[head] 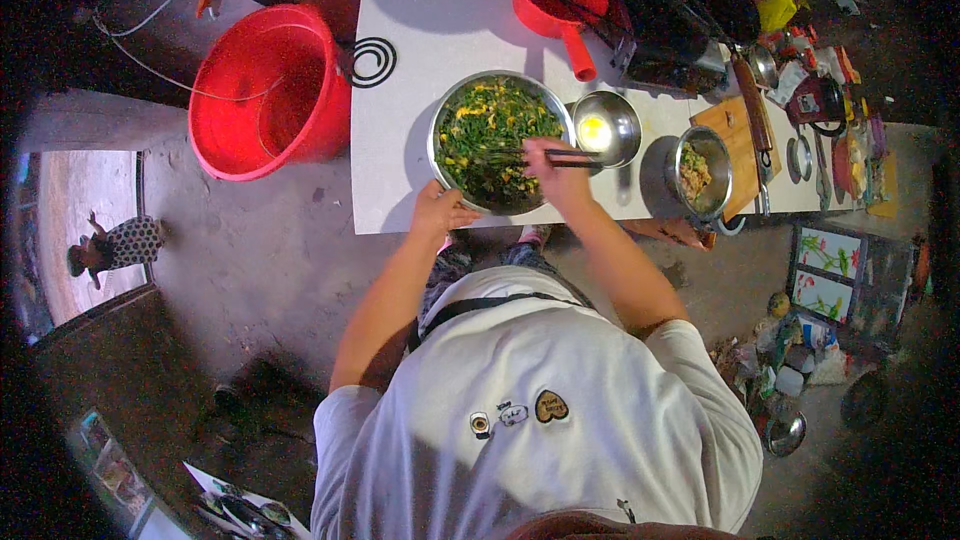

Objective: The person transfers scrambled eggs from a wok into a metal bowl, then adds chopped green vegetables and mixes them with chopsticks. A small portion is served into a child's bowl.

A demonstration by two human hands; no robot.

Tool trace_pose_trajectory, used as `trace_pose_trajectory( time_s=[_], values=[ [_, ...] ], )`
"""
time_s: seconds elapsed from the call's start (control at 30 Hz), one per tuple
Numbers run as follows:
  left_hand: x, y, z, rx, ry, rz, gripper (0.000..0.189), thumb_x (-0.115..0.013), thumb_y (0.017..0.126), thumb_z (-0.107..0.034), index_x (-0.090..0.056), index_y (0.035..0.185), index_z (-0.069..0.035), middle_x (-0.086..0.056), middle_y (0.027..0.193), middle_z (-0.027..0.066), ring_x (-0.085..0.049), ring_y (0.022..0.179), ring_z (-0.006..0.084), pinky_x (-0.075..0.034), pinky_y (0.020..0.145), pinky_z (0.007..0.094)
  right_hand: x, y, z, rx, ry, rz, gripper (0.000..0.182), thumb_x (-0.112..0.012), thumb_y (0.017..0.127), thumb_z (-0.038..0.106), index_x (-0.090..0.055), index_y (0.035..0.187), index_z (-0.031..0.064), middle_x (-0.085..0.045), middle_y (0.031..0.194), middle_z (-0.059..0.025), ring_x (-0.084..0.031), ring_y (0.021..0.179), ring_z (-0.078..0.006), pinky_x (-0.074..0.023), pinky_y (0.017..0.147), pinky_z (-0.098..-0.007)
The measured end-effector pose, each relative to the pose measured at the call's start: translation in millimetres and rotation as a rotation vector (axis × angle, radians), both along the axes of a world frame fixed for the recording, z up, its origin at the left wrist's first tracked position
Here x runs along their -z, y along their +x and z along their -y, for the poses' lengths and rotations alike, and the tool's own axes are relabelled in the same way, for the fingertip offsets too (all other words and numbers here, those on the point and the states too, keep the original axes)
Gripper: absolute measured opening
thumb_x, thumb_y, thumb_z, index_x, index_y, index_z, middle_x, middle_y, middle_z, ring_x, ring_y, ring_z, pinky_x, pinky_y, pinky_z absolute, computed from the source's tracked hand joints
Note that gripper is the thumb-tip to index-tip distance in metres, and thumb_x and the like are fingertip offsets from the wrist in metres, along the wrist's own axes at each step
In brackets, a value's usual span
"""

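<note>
A wide metal bowl [433, 136] stands near the front edge of the white table, filled with chopped greens and yellow bits [495, 116] that look like egg. My left hand [442, 211] grips the bowl's near-left rim. In my right hand [555, 172] is a pair of dark chopsticks [577, 158], their tips down in the greens and blurred. Just right of the bowl sits a smaller metal bowl [626, 116] with a bright yellow spot inside. Farther right, another metal bowl [726, 172] holds a pale, minced-looking mixture with some green.
A wooden cutting board [742, 131] and a knife with a wooden handle [750, 105] lie to the right. Behind the bowls is a red plastic ladle [577, 45]. A black coil [373, 62] lies by the left edge, near a large red tub [266, 94]. A person [124, 244] is at the doorway.
</note>
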State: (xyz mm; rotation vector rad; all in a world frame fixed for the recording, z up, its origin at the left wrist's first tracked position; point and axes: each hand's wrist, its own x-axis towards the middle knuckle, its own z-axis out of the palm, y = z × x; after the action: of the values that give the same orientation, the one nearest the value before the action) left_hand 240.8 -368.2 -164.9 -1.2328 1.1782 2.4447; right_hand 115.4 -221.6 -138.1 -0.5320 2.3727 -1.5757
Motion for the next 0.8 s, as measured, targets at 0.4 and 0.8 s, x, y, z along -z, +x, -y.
trace_pose_trajectory(
  time_s=[0.4, 0.8],
  values=[
    [14.5, 0.8, -2.7, -0.007, -0.010, 0.009, 0.019, -0.042, 0.076, -0.005, -0.037, 0.094, -0.001, -0.056, 0.077, 0.0169, -0.060, 0.060, 0.0274, -0.049, 0.048, 0.0303, 9.7, -5.9, -1.1, -0.112, -0.008, -0.149, 0.011, -0.056, 0.076, 0.013, -0.058, 0.080, 0.0030, -0.059, 0.069, -0.0084, -0.056, 0.055, -0.0148, -0.0465, 0.050, -0.0263],
    [21.7, 20.3, -24.6, 0.250, 0.092, -0.121, 0.027, -0.056, 0.073, -0.017, -0.050, 0.098, -0.008, -0.055, 0.091, 0.0115, -0.054, 0.088, 0.0286, -0.043, 0.076, 0.0398, -56.1, -4.7, -66.7, 0.274, -0.015, -0.001, 0.023, -0.049, 0.082, 0.019, -0.054, 0.073, -0.0008, -0.052, 0.058, -0.0058, -0.051, 0.045, -0.0096, -0.0443, 0.039, -0.0224]
  ],
)
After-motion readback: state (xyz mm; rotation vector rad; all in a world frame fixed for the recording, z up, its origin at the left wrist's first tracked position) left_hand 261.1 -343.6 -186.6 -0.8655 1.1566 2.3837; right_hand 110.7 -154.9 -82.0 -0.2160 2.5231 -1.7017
